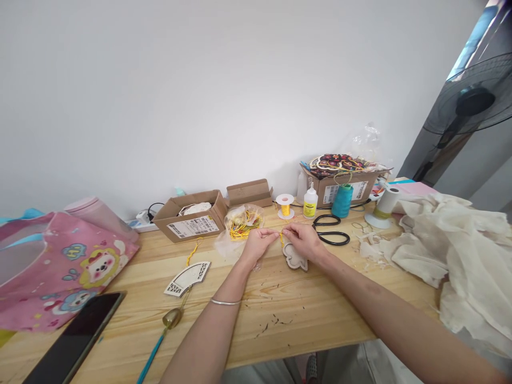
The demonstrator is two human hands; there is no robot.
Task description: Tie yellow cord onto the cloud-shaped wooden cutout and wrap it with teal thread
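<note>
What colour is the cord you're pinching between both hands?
Yellow; the cord between left hand and right hand shows best in the head view.

Our left arm [216,320] and our right arm [380,304] reach out in front of us and come close together at the far end. Our left hand [258,242] is curled, with the thumb and fingers pinched tight, and our right hand [304,240] is pinched tight too, palm down. The two hands sit side by side, fingertips almost touching.
</note>
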